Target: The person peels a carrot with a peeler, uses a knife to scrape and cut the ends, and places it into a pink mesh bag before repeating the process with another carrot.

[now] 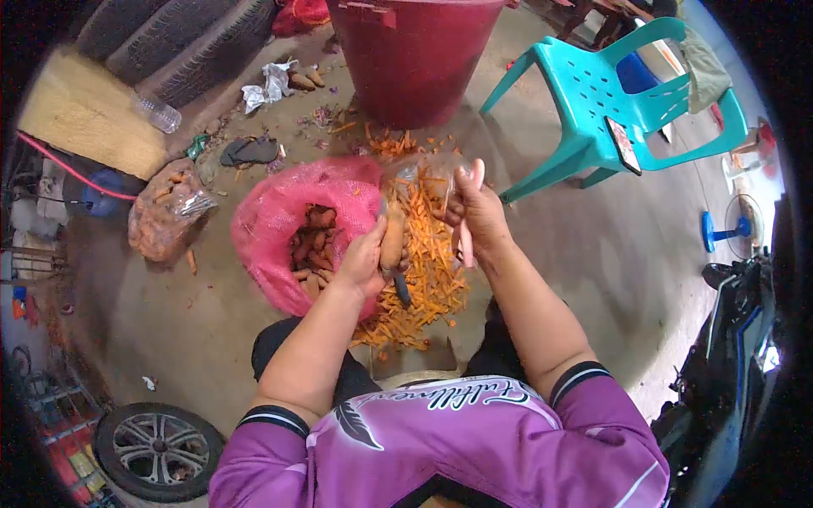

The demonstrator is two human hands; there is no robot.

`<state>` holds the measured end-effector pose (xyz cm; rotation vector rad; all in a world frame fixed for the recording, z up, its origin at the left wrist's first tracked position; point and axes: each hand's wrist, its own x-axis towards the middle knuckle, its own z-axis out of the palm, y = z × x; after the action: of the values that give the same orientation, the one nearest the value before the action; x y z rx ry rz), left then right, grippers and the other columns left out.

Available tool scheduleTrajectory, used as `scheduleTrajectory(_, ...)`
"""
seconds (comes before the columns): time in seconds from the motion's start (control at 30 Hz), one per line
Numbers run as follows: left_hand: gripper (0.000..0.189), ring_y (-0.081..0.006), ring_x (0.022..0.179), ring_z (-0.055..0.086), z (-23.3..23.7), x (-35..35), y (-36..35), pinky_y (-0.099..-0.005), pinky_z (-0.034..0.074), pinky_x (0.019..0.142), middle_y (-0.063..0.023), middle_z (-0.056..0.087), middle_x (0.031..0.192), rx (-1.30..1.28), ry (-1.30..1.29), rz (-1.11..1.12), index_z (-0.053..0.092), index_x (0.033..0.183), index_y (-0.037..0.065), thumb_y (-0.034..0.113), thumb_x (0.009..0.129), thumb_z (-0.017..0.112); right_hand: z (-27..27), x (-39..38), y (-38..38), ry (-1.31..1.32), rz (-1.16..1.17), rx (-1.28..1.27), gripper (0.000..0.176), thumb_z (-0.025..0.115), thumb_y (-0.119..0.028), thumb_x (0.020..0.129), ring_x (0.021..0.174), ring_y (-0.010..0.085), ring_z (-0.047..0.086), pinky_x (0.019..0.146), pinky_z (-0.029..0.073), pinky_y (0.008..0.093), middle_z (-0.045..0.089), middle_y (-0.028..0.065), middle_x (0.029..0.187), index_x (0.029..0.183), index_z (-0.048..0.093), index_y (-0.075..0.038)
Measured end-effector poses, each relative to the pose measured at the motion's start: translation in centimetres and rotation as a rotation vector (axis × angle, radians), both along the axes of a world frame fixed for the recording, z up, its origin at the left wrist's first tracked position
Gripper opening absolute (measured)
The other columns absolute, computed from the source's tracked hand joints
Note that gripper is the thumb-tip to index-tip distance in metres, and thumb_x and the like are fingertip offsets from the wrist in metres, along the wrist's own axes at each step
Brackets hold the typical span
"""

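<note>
Lying below left grip [364, 261] curled round tuber [392, 240], right grip [479, 212] round pink tool [467, 245]: mesh sack [264, 220], orange strips [436, 288]

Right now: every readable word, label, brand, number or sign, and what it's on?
"Fulfill…": on the front of the purple shirt; the letters after it are too foreshortened to read surely.
Flat item on the green chair: any print is too small to read.
No number, brand or sign is legible.
</note>
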<state>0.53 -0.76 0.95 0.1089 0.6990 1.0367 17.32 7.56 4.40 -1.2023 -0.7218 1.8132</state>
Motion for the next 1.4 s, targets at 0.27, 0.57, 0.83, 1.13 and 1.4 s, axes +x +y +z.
scheduleTrajectory(0.27, 0.036, -0.0152, 0.061, 0.053, -0.4, 0.5, 1.4, -0.0291, 0.043, 0.048, -0.0035, 0.053, 0.074, -0.169, 0.058, 0.137, 0.050, 0.096, 0.008, 0.040, 0.088, 0.034, 1.7, -2.9, 0.1, 0.014, 0.004, 0.116, 0.046, 0.049, -0.044, 0.081, 0.050, 0.0123, 0.049, 0.046, 0.043, 0.0248, 0.050, 0.0047, 0.060, 0.100, 0.049, -0.002)
scheduleTrajectory(0.57, 0.033, -0.0152, 0.062, 0.055, 0.8, 2.1, 1.2, -0.0309, 0.045, 0.051, -0.0030, 0.055, 0.075, -0.280, -0.011, 0.200, 0.052, 0.096, 0.011, 0.039, 0.087, 0.036, 0.3, -5.4, -1.1, 0.017, 0.018, 0.006, 0.024, 0.059, -0.024, 0.079, 0.046, 0.0122, 0.047, 0.040, 0.040, 0.0242, 0.047, 0.0028, 0.061, 0.083, 0.047, -0.004)
scheduleTrajectory(0.83, 0.040, -0.0136, 0.058, 0.051, 0.6, 2.2, -0.4, -0.0265, 0.041, 0.044, -0.0023, 0.050, 0.067, -0.159, 0.040, -0.090, 0.051, 0.096, 0.009, 0.045, 0.085, 0.039, -2.9, -2.0, 4.6, -0.078, -0.454, 0.213, 0.024, 0.058, -0.025, 0.079, 0.049, 0.0122, 0.046, 0.043, 0.040, 0.0250, 0.047, 0.0035, 0.060, 0.075, 0.048, -0.003)
scheduleTrajectory(1.13, 0.036, -0.0125, 0.064, 0.054, 1.7, 2.1, 0.5, -0.0258, 0.045, 0.052, -0.0035, 0.056, 0.079, -0.257, 0.041, 0.250, 0.051, 0.101, 0.010, 0.040, 0.085, 0.041, -0.2, -5.6, -1.7, -0.093, 0.003, 0.042, 0.028, 0.062, -0.027, 0.076, 0.044, 0.0129, 0.048, 0.039, 0.039, 0.0261, 0.050, 0.0051, 0.054, 0.072, 0.050, -0.001)
scheduleTrajectory(1.4, 0.043, -0.0108, 0.052, 0.049, 0.8, 1.7, -1.1, -0.0240, 0.039, 0.041, -0.0034, 0.051, 0.067, -0.191, 0.041, -0.085, 0.050, 0.102, 0.006, 0.044, 0.086, 0.037, -4.0, -2.2, 3.7, -0.072, -0.345, 0.162, 0.027, 0.059, -0.026, 0.078, 0.049, 0.0147, 0.050, 0.044, 0.043, 0.0276, 0.048, 0.0051, 0.058, 0.078, 0.048, -0.001)
